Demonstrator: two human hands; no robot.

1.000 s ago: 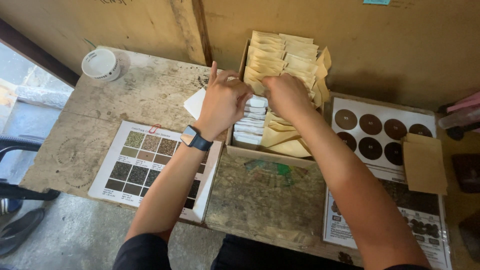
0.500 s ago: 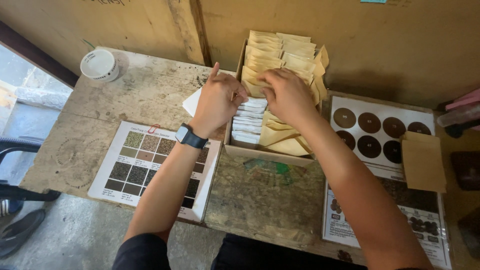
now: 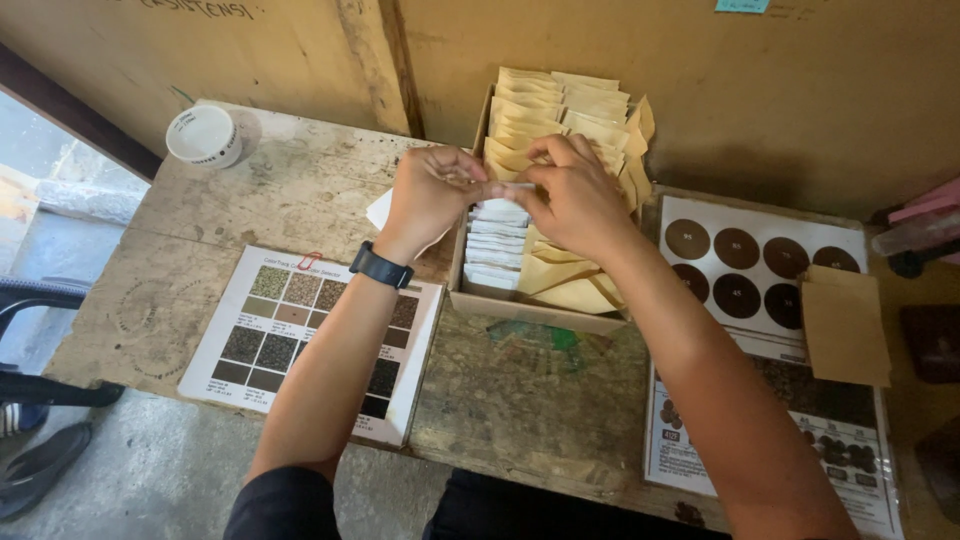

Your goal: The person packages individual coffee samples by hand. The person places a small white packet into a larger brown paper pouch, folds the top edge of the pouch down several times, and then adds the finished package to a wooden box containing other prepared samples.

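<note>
Both hands meet above the cardboard box (image 3: pixel 530 305) on the table (image 3: pixel 270 200), left hand (image 3: pixel 432 195) and right hand (image 3: pixel 578 195) each pinching one end of what looks like a thin white packet (image 3: pixel 522 186), its long axis running left-right, directly over the white stack (image 3: pixel 495 245).

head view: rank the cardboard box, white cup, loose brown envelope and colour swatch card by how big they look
1. colour swatch card and cardboard box: too close to rank, and the box is partly hidden by the hands.
2. loose brown envelope.
3. white cup, farthest from the camera, so it may look smaller.
</note>
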